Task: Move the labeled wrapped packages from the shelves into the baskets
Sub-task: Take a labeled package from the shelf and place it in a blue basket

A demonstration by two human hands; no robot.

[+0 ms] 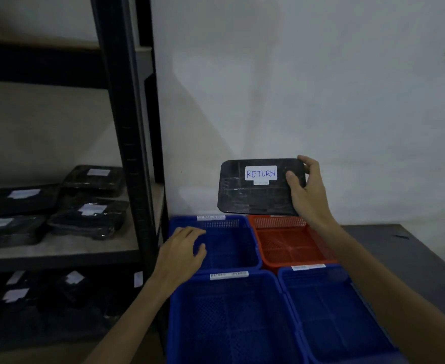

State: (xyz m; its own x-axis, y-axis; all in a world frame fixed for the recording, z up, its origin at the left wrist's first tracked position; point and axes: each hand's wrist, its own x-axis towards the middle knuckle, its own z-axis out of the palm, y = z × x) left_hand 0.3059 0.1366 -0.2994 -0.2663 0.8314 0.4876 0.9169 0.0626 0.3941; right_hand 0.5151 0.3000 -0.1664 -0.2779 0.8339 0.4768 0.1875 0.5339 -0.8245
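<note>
Pale wall [294, 88] behind: right hand [308, 190] grips glossy flat rectangular package [252, 195]; left hand [182, 250] relaxed over mesh basket [231, 250].

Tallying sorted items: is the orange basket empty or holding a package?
Empty. The orange basket shows a bare mesh floor; the RETURN package is held up in the right hand, not inside it.
</note>
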